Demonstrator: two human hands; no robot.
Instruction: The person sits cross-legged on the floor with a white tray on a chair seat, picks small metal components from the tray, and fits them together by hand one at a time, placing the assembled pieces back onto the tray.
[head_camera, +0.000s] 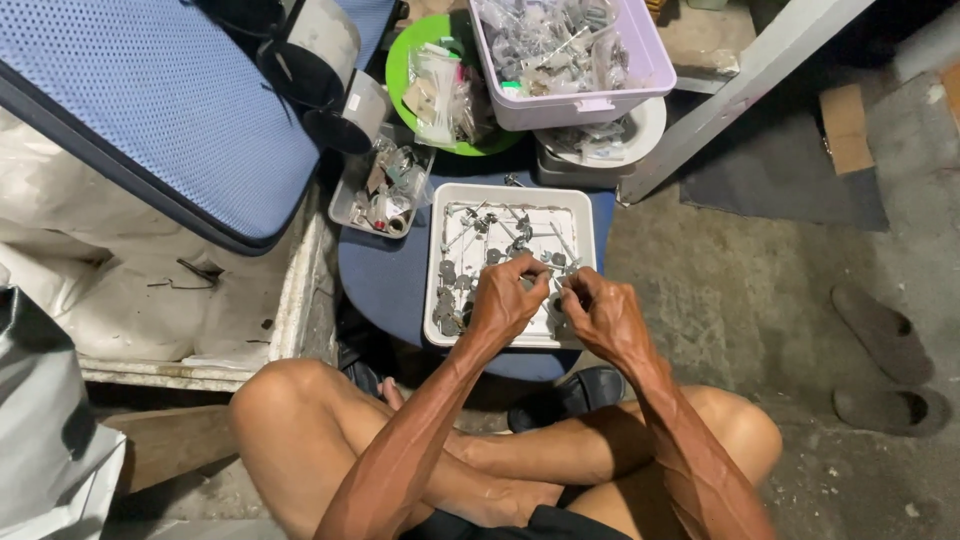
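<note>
An informal home workshop at floor level, shown by the bare stained concrete floor. A white tray of small metal parts serves as the landmark. Beyond the tray stand a lilac tub of bagged parts and a green plate. Right of the tray lie worn slippers; left of it, a blue cushion.

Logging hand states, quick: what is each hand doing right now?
Left hand: fingers curled shut on a small metal part over the white tray.
Right hand: fingers pinched shut on the same small metal part.
</note>
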